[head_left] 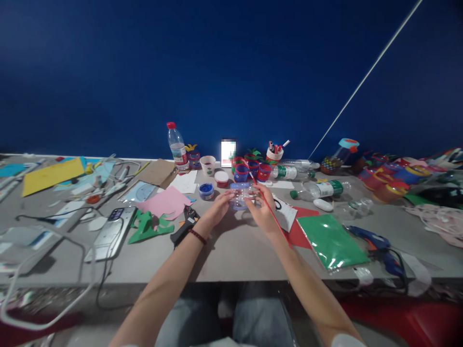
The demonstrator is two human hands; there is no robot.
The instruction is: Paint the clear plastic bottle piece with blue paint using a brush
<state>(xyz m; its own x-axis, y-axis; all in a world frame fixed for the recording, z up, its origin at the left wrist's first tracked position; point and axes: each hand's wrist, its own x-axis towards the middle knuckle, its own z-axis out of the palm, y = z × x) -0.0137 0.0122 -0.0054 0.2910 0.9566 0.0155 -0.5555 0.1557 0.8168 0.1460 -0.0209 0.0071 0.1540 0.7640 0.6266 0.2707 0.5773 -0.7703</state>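
Note:
Both my hands meet over the middle of the grey table (231, 250) around a clear cut plastic cup with a blue rim (240, 195). My left hand (219, 207) grips the cup's left side, fingers curled on it. My right hand (263, 208) is closed on a thin red strip (272, 214) that runs from the cup's rim down past my wrist, and its fingers also touch the cup's right side. A dark red bracelet is on my left wrist.
Small paint pots (206, 191), decorated cups (253, 168) and plastic bottles (177, 144) stand behind the hands. Green (331, 241), red and pink paper (164, 202) lie around. A blue glue gun (372, 238) lies at right, black scissors (186, 222) and a phone (112, 231) at left.

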